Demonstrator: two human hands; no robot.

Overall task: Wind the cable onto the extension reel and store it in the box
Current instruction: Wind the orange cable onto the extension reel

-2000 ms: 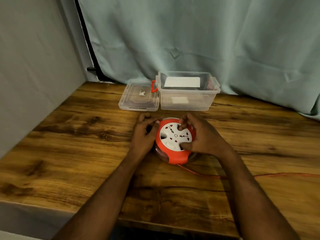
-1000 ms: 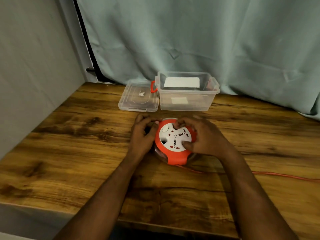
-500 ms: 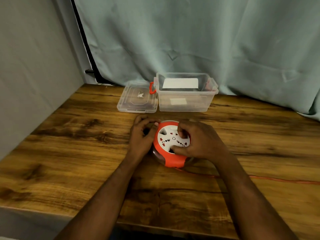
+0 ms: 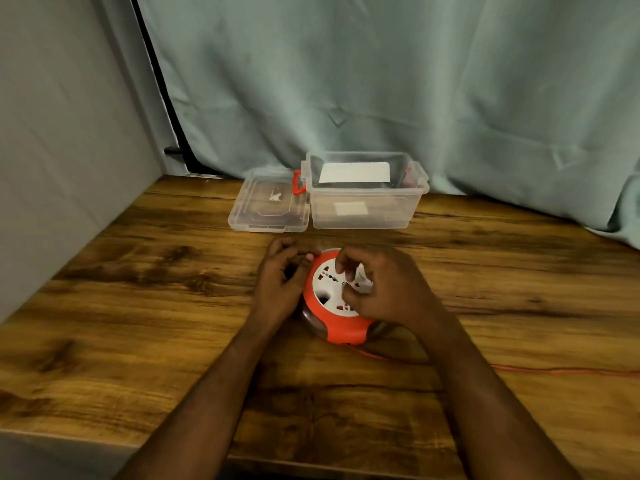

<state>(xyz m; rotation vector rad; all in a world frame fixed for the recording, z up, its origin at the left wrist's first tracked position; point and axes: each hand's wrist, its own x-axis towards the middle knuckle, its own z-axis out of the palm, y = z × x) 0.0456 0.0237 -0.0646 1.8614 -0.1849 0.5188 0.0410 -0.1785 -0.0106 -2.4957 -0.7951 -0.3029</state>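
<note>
Head view: your left hand (image 4: 282,287) and right hand (image 4: 384,289) clasp the reel (image 4: 334,306); open box (image 4: 363,192) and lid (image 4: 270,204) lie beyond, curtain (image 4: 381,81) behind the tabletop (image 4: 138,306).

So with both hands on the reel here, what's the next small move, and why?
Probably another turn of the white socket face with the right hand, while the left hand steadies the orange reel. The orange cable lies unwound across the table toward the right edge, so storing it in the open clear box looks premature.
</note>
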